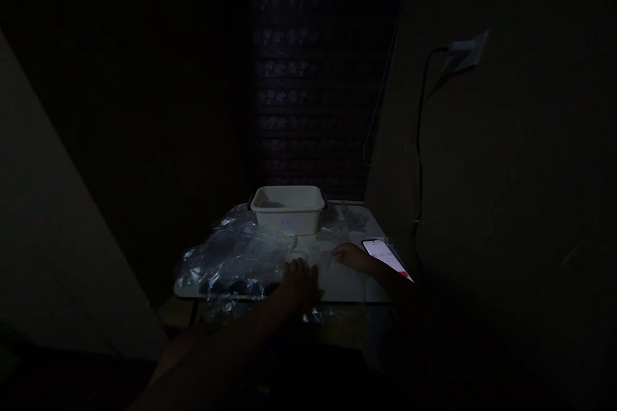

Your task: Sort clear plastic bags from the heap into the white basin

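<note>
In dim light, my left hand (299, 279) is at the near edge of the white table (344, 289), its fingers bent inward. Whatever lies under them is too dark to make out. Just to its right, my right hand (353, 257) reaches in with fingertips pinched together at a small, pale, see-through plastic piece (326, 259). A large sheet of clear plastic wrap (231, 250) is spread crumpled over the table's left half, close to my left hand. Beyond both hands stands a white plastic tub (289, 221) with dark handles, a greyish item partly visible inside.
A lit phone (385, 257) showing a timer lies at the table's right side, beside my right forearm. More clear plastic (354, 218) lies at the back right. A black cable (420, 141) hangs from a wall socket (465, 54). A dark blind (308, 77) is behind the table.
</note>
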